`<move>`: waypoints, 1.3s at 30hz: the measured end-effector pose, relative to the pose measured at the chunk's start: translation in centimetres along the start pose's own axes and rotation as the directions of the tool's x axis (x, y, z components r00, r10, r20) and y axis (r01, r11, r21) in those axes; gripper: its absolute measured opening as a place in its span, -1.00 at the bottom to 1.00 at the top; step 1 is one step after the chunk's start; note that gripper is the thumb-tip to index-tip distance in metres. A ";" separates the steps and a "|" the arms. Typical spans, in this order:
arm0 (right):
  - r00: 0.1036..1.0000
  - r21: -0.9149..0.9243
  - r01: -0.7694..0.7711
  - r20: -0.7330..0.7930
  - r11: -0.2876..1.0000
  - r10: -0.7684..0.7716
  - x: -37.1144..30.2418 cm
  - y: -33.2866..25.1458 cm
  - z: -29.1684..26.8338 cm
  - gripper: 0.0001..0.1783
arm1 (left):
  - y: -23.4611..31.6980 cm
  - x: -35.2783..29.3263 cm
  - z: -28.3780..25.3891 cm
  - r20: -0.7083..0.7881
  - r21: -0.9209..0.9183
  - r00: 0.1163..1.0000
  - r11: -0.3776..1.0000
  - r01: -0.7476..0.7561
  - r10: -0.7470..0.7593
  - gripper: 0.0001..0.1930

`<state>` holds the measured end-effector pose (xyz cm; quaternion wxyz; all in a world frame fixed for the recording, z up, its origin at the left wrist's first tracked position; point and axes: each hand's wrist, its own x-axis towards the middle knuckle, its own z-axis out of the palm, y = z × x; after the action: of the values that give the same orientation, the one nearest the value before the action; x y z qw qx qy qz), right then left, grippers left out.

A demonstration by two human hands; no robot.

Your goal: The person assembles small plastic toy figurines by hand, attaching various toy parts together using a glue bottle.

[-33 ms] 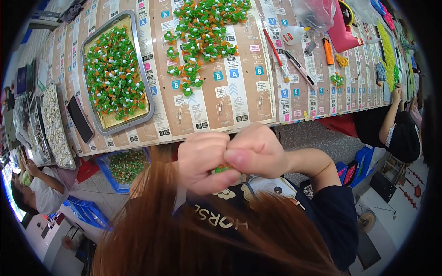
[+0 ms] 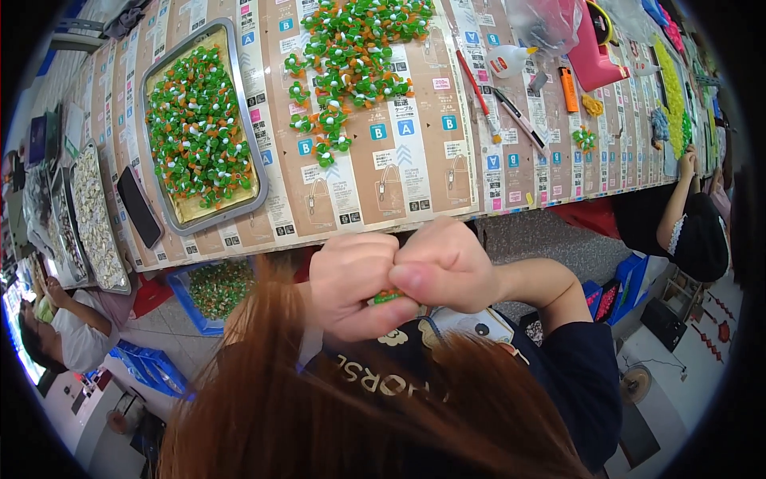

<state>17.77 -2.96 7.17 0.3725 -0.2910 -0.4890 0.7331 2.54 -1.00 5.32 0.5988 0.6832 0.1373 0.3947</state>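
Observation:
My left hand [image 2: 355, 281] and my right hand [image 2: 448, 267] are pressed together in front of my chest, just off the table's near edge. Between the left thumb and curled fingers shows a sliver of a small green and orange plastic piece [image 2: 388, 296]; the rest of it is covered. My right hand is closed, its thumb lying against the left fingers, and whatever it grips is hidden. Beyond the hands, a loose pile of small green, orange and white plastic pieces [image 2: 359, 68] lies on the table. More such pieces [image 2: 199, 128] fill a metal tray [image 2: 260, 172] to the left.
A phone [image 2: 139, 207] lies beside the tray. Rightward are a red pen [image 2: 476, 86], a white glue bottle [image 2: 508, 61], an orange lighter [image 2: 568, 89] and a pink tape dispenser [image 2: 597, 52]. A blue bin [image 2: 187, 299] stands under the table. Other people sit at both sides.
My two joined hands have shifted very slightly toward me. Everything on the table lies as before.

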 end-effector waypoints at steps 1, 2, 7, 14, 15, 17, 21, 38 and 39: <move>1.000 0.010 -0.022 0.008 1.000 0.022 -0.1 0.0 0.1 -0.60 | 0.1 -0.1 0.2 -0.004 0.004 1.000 1.000 -0.001 0.001 -0.85; 0.999 0.019 -0.044 0.017 0.999 0.044 -0.2 0.0 0.2 -0.60 | 0.1 -0.2 0.2 -0.004 0.004 1.000 1.000 -0.003 0.003 -0.85; 0.995 0.125 -0.095 -0.025 0.988 0.099 -0.3 -0.2 0.8 -0.58 | 0.1 -0.7 0.4 -0.059 -0.033 0.998 0.999 -0.008 0.006 -0.86; 0.971 -0.304 -0.170 -0.215 0.937 0.106 0.5 0.8 -1.2 -0.66 | -1.0 -0.4 -0.7 -0.047 0.207 0.947 0.924 0.320 -0.318 -0.80; 0.977 -0.389 -0.181 -0.176 0.903 0.120 0.5 0.6 -1.4 -0.66 | -0.9 -0.5 -0.9 -0.006 0.077 0.901 0.898 0.433 -0.434 -0.82; 0.981 -0.470 -0.187 -0.135 0.863 0.139 0.6 0.3 -1.4 -0.65 | 0.1 -0.2 -0.9 0.026 -0.144 0.850 0.840 0.523 -0.526 -0.83; 0.973 -0.053 -0.183 -0.152 0.982 0.174 0.6 -0.6 -0.4 -0.63 | 1.1 0.2 -0.9 0.071 -0.461 0.827 0.717 0.523 -0.558 -0.82; 0.879 -0.017 -0.309 -0.386 0.951 0.279 2.2 1.2 -3.1 -0.50 | -1.4 1.4 -2.5 -0.129 0.556 0.938 0.760 0.336 -0.321 -0.64; 0.854 0.078 -0.354 -0.379 0.932 0.356 2.4 0.9 -3.2 -0.49 | -1.8 1.4 -2.2 -0.173 0.567 0.971 0.789 0.237 -0.167 -0.59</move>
<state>18.71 0.38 5.06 0.3206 -0.5139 -0.3416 0.7186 2.43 1.96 4.14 0.3903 0.7916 0.3578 0.3052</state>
